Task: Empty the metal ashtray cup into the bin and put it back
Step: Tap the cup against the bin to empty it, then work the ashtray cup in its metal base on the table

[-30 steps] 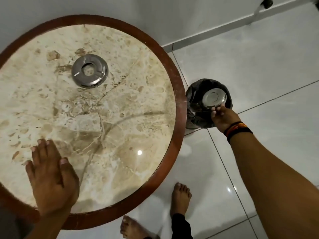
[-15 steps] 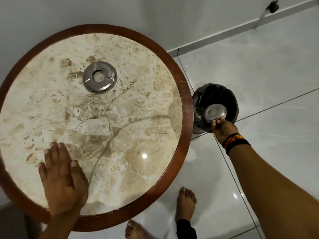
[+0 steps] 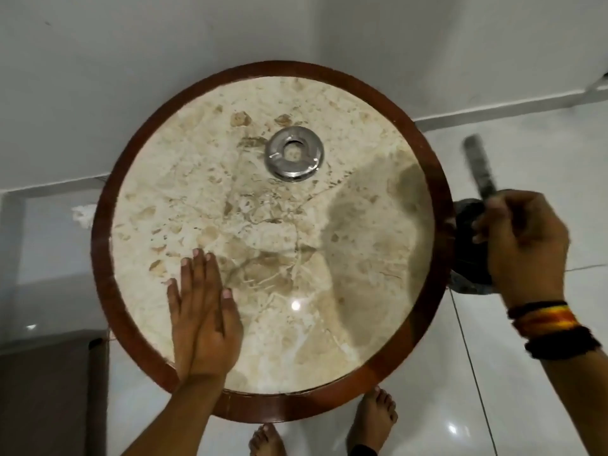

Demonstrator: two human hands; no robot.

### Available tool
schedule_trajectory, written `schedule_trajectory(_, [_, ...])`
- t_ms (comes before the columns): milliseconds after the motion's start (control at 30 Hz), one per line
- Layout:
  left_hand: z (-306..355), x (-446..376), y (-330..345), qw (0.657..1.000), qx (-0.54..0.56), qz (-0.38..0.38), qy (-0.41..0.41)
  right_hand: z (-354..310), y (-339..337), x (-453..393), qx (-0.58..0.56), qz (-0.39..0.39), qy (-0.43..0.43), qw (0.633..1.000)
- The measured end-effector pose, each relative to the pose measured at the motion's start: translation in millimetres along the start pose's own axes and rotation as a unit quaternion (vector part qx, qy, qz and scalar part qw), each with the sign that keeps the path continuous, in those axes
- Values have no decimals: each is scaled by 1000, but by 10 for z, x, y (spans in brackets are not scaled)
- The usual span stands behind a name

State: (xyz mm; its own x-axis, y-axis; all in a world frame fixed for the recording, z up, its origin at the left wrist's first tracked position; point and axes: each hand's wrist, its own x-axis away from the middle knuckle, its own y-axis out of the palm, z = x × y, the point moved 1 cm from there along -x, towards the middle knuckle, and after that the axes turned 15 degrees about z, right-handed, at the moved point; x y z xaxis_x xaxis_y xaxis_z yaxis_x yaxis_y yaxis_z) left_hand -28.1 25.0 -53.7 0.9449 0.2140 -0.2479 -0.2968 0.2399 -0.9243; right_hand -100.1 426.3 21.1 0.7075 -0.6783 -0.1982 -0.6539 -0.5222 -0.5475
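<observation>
Overhead, a head-worn camera looks down on a round marble table [image 3: 108, 245] with a dark wooden rim, set against a white wall on pale floor tiles. Farthest left among the working parts, the left hand [image 3: 202, 311] lies flat on the marble near the table's front edge, fingers straight and close together, holding nothing. Farther back, near the middle, the metal ashtray lid [image 3: 294, 153], a shiny ring with a hole in its centre, lies flat on the stone with the marble showing through the hole. To the right, past the table's edge, the right hand [image 3: 523, 245] is raised, its fingers curled and pinched on the metal ashtray cup [image 3: 481, 171], which is badly blurred. The cup shows edge-on as a dark streak, its long line running from the fingers up and slightly to the left; which way its mouth faces cannot be told. Below the hand, the black-lined bin [image 3: 467, 232] is mostly hidden by hand and table. The grip looks like a fingertip pinch on one end only, so the cup could slip and fall on the tiles. If ash remains inside, carrying it tilted over the table would likely scatter it on the marble. Bare feet [image 3: 371, 419] show at the bottom.
</observation>
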Motion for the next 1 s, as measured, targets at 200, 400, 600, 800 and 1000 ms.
schedule_trajectory(200, [-33, -14, -15, 1000, 7, -4, 9, -760, 629, 876, 38, -163, -278, 946])
schedule_trajectory(400, [-55, -13, -16, 999, -7, -23, 22, -741, 1011, 1469, 96, -225, -355, 902])
schedule_trajectory(600, [-91, -8, 30, 999, -9, -31, 19, -757, 1016, 1553, 122, -289, -363, 877])
schedule_trajectory(800, [-76, -6, 50, 999, -30, -40, 19, -1185, 1223, 963, 69, -186, -232, 952])
schedule_trajectory(1000, [-72, -22, 22, 1000, 8, -13, 17, -1708, 2098, 288, 273, -314, -115, 902])
